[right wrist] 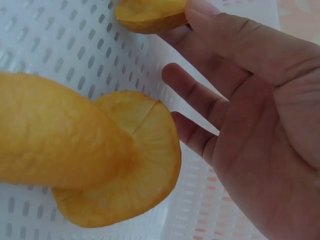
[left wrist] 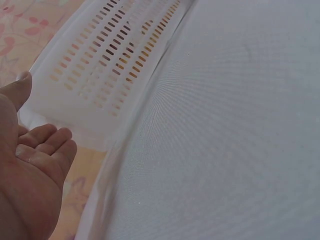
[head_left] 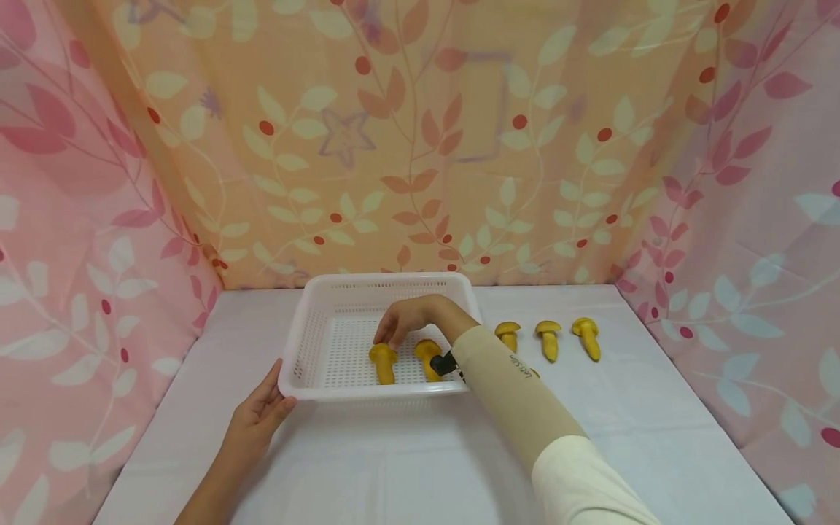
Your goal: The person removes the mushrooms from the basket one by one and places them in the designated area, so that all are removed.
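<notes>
A white plastic basket with slotted walls rests on the table. My left hand grips its near left corner, with the thumb at the rim; the left wrist view shows the slotted wall beside the fingers. Inside the basket, my right hand pinches the cap edge of a yellow mushroom between thumb and fingers. That cap shows at the top of the right wrist view. A second yellow mushroom lies in the basket under the right wrist, its broad cap large in that wrist view.
Right of the basket, three yellow mushrooms lie in a row, among them one mushroom in the middle. Another yellow piece is mostly hidden by the right forearm. Floral curtains enclose the white table at the back and sides.
</notes>
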A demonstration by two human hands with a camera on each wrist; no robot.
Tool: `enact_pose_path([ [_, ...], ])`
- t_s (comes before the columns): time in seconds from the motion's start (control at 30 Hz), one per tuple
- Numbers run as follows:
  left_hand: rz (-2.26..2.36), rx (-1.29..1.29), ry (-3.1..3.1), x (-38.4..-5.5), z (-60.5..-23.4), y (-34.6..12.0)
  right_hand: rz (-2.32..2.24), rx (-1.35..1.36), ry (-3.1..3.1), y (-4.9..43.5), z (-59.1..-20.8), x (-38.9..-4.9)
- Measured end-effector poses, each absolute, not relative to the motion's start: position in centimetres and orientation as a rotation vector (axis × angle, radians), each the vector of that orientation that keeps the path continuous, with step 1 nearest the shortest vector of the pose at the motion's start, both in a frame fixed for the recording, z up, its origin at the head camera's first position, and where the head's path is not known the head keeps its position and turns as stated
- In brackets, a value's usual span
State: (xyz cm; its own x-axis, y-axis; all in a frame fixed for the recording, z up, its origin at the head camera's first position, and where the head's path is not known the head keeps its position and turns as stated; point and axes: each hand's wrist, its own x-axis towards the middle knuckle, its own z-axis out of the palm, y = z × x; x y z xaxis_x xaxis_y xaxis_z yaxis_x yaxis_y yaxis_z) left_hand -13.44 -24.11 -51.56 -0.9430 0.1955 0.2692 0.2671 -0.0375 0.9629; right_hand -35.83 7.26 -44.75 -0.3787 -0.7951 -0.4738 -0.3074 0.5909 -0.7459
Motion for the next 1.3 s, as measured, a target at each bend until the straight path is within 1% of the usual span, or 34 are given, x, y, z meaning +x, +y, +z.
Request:
enact_pose_path([
  [1.3, -2.16, -0.498, -2.178, -13.46, -51.51, -24.18, -0.74, -0.932, 1.876, 6.84, -44.26, -36.07],
])
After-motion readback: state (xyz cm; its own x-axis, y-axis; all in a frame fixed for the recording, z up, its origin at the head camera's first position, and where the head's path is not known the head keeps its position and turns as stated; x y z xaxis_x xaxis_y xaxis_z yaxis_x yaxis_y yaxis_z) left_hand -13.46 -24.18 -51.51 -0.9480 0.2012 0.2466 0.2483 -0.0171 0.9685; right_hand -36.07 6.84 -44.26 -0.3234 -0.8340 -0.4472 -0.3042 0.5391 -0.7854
